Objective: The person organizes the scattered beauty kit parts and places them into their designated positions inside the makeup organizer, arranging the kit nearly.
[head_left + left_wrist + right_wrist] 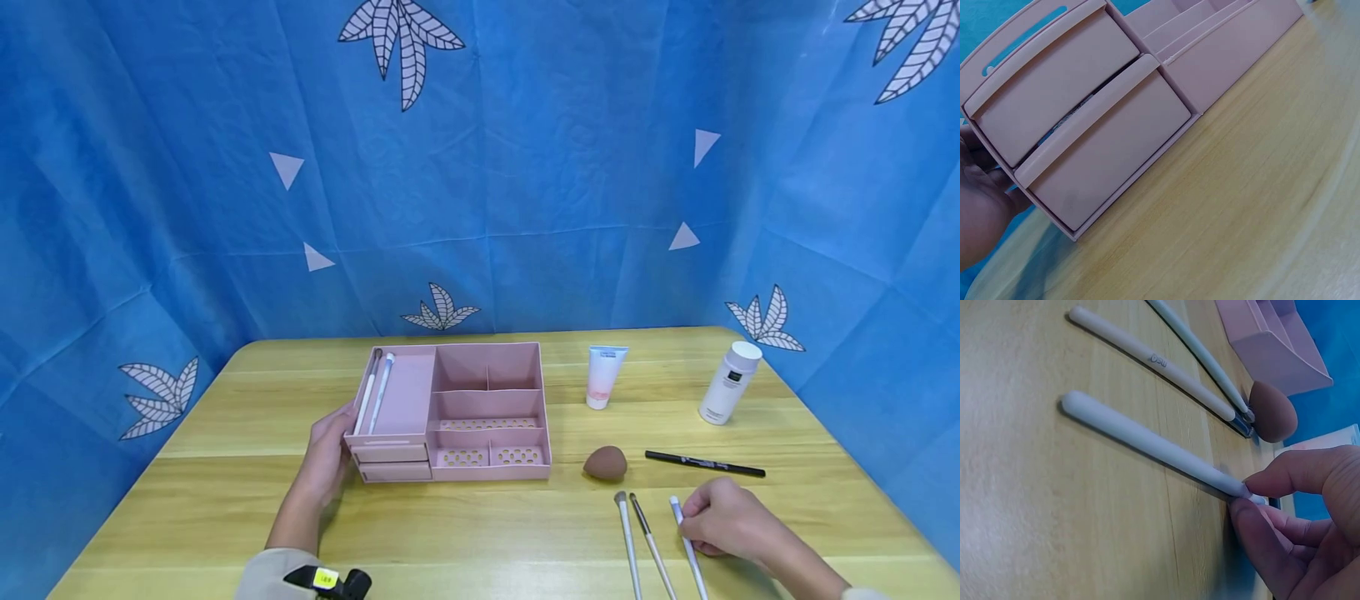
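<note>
My right hand (726, 518) pinches a white-handled makeup brush (1147, 444) near its bristle end, between thumb and forefinger. The brush lies along the wooden table, its white tip (674, 501) pointing away from me. My left hand (327, 457) rests against the left side of a pink cosmetics organizer (489, 472), fingers along its outer wall. Two makeup brushes (366, 392) lie side by side on the organizer's flat left top, above two closed drawers (1107, 150). Left of the pinched brush are two more makeup brushes, one with a grey head (627, 533) and one with a dark ferrule (651, 542).
A brown makeup sponge (606, 463) sits right of the organizer. Beyond the right hand lies a black pencil-like stick (705, 463). A small white tube (603, 379) and a white bottle (729, 385) stand farther back. A blue patterned curtain (555, 167) hangs behind the table (465, 533).
</note>
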Available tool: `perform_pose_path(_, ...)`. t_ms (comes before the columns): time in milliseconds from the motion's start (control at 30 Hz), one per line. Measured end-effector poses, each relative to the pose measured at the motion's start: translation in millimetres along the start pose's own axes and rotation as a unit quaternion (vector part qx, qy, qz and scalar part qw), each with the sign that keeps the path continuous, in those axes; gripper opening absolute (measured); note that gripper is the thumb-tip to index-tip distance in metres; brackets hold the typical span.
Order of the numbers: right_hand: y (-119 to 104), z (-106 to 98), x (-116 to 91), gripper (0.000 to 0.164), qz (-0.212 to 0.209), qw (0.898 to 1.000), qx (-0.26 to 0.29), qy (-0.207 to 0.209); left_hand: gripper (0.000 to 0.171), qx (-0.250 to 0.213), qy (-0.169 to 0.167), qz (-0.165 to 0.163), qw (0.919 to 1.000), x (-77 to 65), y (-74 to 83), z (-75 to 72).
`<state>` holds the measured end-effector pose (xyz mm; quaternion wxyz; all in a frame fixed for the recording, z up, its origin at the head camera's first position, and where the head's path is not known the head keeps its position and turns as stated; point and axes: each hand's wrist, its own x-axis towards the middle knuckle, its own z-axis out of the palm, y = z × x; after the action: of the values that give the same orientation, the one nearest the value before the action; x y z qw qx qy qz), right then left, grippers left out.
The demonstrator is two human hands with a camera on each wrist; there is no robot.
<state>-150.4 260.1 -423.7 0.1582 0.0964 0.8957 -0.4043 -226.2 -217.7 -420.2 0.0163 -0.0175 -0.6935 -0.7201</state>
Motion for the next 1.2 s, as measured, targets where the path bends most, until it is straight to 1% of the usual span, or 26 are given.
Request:
perform_pose_path(200,0,1,-1,0.007,-0.015,1.0,-0.009,0.003,0.047,0.002,-0.005,0.003,1.0,0.0,0.4,0.1)
perform_pose_path(500,-2,1,0,0.006,-0.008,1.0,-0.023,0.009,0.048,0.006,-0.003,0.001,1.0,-0.6,1.9,0.5)
perform_pose_path(633,-2,0,0,0.008,0.0,1.0,-0.016,0.006,0.048,0.013,-0.004,0.0,0.9999,-0.7,1.8,-0.2)
perform_pose_path(800,-3,-1,-1,0.017,-0.002,1.0,0.005,0.003,0.048,0.013,-0.002,0.002,0.9999,-1.1,1.2,-0.2)
perform_pose_path(967,-10,-7,-2,0.02,-0.024,0.999,0.023,-0.009,0.047,0.003,-0.002,0.01,0.9999,-0.7,1.4,1.2)
perform_pose_path(1067,-16,-12,-1,0.021,-0.037,0.998,0.043,-0.026,0.047,0.002,-0.001,0.012,0.9999,-0.8,0.7,1.2)
perform_pose_path(1200,-26,-19,1,0.024,-0.071,0.994,0.069,-0.042,0.048,0.004,0.002,0.015,0.9999,-1.0,-1.1,0.3)
